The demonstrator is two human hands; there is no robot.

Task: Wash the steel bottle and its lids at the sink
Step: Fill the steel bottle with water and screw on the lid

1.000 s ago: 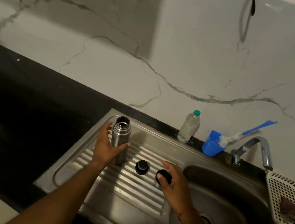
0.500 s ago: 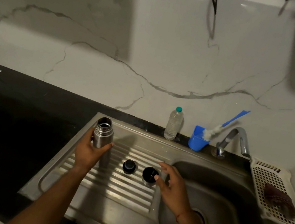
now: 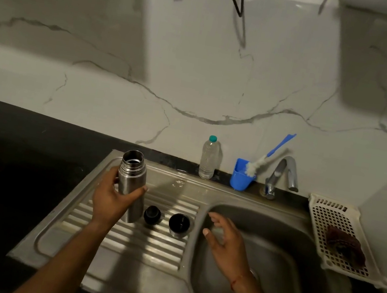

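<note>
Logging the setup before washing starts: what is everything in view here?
steel bottle: one, silver, uncapped, at drainboard's left
small lid: one, black, on drainboard beside bottle
cup lid: one, steel, dark inside, on drainboard near basin
plastic bottle: one, clear, teal cap, behind drainboard
cup: one, blue, left of tap
brush: one, blue-handled, in cup
tap: one, chrome, behind basin
basket: one, white, right of basin
scrubber: one, dark, in basket
left hand: one, gripping steel bottle
right hand: one, open, over basin

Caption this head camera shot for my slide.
Left hand grips the open steel bottle; two lids sit on the drainboard.
</note>
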